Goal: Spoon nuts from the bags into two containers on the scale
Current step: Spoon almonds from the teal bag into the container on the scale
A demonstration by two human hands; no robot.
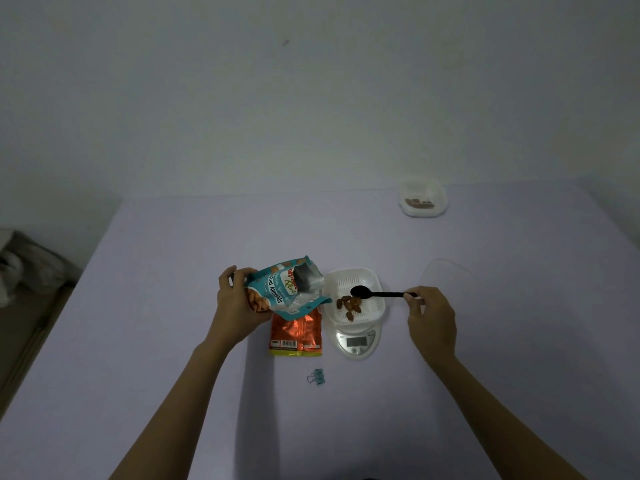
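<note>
While left hand [235, 299] grips teal foil almond bag [277, 292] tilted, mouth gaping beside white square plastic container [375, 282], we judge spill risk: nuts sliding onto lavender table [173, 306]. Right hand [429, 317] pinches black plastic spoon [377, 294] by handle tip only; wobble could nudge container on white digital scale [356, 342], mid-table. We see few brown almonds [349, 303] inside. Second clear container [440, 197], near table's far edge, holds some nuts.

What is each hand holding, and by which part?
The left hand grips the almond bag opposite its opening; right hand pinches the black spoon by its handle end.
</note>
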